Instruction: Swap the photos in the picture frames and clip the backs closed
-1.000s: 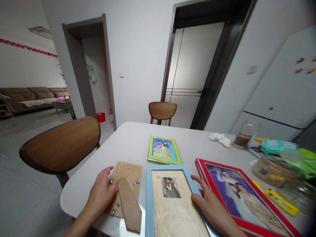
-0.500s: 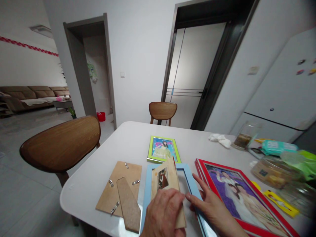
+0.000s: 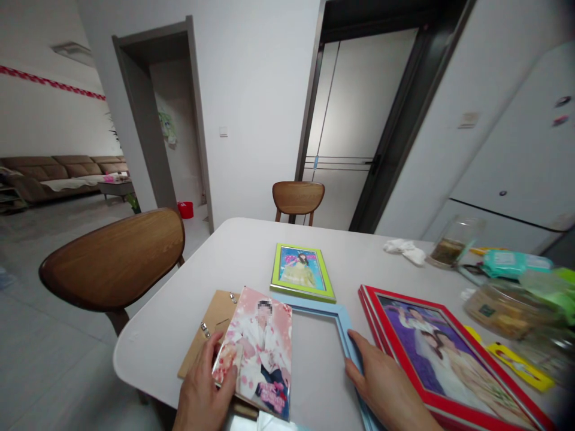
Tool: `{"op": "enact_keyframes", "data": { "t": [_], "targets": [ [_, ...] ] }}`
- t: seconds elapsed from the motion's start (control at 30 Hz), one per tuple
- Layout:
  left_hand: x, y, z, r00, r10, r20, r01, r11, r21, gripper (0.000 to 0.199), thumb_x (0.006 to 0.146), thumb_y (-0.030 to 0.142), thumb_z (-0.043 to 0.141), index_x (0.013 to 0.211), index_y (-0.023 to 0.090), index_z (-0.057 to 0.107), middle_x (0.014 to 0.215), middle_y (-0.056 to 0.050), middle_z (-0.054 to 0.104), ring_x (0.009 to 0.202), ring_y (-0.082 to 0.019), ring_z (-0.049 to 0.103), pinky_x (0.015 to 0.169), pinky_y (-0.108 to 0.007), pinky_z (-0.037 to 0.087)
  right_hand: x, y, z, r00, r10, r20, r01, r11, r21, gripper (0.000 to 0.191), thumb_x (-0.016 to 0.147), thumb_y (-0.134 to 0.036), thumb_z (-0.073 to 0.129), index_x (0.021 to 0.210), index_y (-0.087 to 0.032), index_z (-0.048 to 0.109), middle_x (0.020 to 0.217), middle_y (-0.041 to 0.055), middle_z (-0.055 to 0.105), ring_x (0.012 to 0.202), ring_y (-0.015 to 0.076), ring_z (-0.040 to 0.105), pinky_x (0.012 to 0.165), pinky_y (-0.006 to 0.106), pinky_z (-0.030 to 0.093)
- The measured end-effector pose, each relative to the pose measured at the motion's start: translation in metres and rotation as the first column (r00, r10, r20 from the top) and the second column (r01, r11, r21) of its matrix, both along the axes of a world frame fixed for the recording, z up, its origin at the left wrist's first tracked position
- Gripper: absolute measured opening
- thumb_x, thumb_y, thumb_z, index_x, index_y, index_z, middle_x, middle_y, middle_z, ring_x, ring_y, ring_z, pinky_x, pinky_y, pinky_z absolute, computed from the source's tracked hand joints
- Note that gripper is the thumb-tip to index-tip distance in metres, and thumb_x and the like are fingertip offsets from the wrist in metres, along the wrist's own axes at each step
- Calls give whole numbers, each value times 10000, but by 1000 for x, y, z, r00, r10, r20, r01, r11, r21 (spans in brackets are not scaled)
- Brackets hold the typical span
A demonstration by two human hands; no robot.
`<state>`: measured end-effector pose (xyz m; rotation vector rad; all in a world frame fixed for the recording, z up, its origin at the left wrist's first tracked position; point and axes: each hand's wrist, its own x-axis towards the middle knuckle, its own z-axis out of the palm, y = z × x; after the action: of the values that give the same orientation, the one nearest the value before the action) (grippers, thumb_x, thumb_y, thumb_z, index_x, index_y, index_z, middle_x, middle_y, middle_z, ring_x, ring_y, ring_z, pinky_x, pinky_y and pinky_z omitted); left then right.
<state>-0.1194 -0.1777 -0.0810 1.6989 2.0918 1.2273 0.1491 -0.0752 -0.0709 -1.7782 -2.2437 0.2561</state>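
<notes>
My left hand [image 3: 204, 386] grips the lower left edge of a pink portrait photo [image 3: 258, 347], thumb on the picture side. The photo lies tilted over part of a brown backing board [image 3: 222, 308] with metal clips, and covers the left side of a light blue picture frame [image 3: 342, 323]. My right hand [image 3: 389, 383] holds that frame's right side, thumb inside the opening and fingers on the outer edge. Through the opening I see the white tabletop.
Beyond the blue frame lies a green photo frame [image 3: 330, 294]. Red photo frames [image 3: 381, 335] are stacked at the right. Farther right are a glass jar [image 3: 451, 245], a tissue [image 3: 404, 250], a wipes pack [image 3: 516, 264] and a plastic container [image 3: 498, 311]. Wooden chairs [image 3: 117, 257] stand around the table [image 3: 224, 257].
My left hand has moved left off the frame's middle with the photo, whose picture side now shows instead of its pale back. My right hand stays on the blue frame.
</notes>
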Motion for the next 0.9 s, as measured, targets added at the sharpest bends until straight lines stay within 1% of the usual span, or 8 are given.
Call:
{"op": "enact_keyframes", "data": {
  "t": [0.23, 0.37, 0.47, 0.53, 0.63, 0.77, 0.83, 0.9],
  "targets": [
    [-5, -3, -7, 964, -6, -265, 12, 1000, 18, 407, 716, 334, 502, 1090, 179, 462, 1023, -100, 579, 952, -264, 532, 793, -409, 446, 0, -1, 0, 997, 9, 75, -6, 1000, -31, 428, 758, -231, 346, 1138, -60, 443, 980, 174, 587, 910, 249, 554, 760, 350, 421],
    [-3, -7, -8, 927, -111, -358, 143, 988, 63, 442, 720, 290, 511, 1144, 195, 431, 1153, -104, 507, 1057, -268, 462, 853, -412, 411, -2, -3, 6, 998, 4, 63, -4, 1000, 10, 427, 753, -273, 370, 1106, -59, 481, 1029, 186, 551, 952, 269, 523, 808, 380, 399],
    [3, -9, -4, 891, -236, -389, 277, 960, 52, 513, 688, 229, 524, 1187, 198, 407, 1246, -99, 427, 1134, -275, 388, 913, -419, 363, -13, -7, 14, 996, 48, -72, -43, 997, 67, 439, 734, -306, 410, 1114, -98, 480, 1095, 160, 516, 1005, 265, 483, 856, 392, 369],
    [8, -7, 1, 873, -299, -385, 330, 944, 15, 550, 667, 189, 516, 1205, 200, 401, 1274, -94, 396, 1159, -280, 357, 939, -435, 332, -26, -10, 17, 961, 99, -259, -105, 994, -9, 443, 732, -294, 411, 1144, -136, 443, 1034, 121, 551, 891, 216, 542, 807, 363, 406],
    [15, -4, 10, 853, -387, -350, 386, 919, -77, 587, 643, 138, 482, 1219, 213, 394, 1291, -80, 377, 1175, -275, 336, 961, -453, 297, -54, -12, 14, 816, 87, -571, -241, 949, -201, 472, 721, -243, 410, 1187, -171, 371, 836, 38, 586, 596, 127, 557, 592, 272, 454],
    [21, 1, 12, 835, -471, -285, 442, 882, -161, 667, 587, 76, 448, 1234, 223, 377, 1305, -66, 353, 1189, -273, 312, 973, -473, 262, -88, -15, 15, 558, -33, -829, -373, 883, -286, 533, 651, -136, 444, 1176, -159, 358, 689, -32, 524, 492, 78, 494, 458, 198, 398],
    [22, 4, 12, 848, -473, -240, 467, 880, -86, 660, 598, 60, 428, 1236, 221, 376, 1306, -65, 352, 1192, -267, 309, 973, -471, 259, -100, -20, 27, 424, -54, -904, -392, 889, -237, 510, 647, -132, 473, 1149, -160, 386, 676, -42, 509, 488, 66, 471, 478, 195, 401],
    [22, 9, 15, 877, -461, -136, 473, 878, 77, 598, 659, 71, 409, 1240, 208, 371, 1298, -66, 369, 1187, -244, 322, 981, -444, 258, -106, -27, 43, 293, -38, -955, -402, 902, -159, 487, 670, -192, 514, 1142, -173, 397, 720, -24, 533, 545, 77, 499, 540, 215, 427]
  ]
}}
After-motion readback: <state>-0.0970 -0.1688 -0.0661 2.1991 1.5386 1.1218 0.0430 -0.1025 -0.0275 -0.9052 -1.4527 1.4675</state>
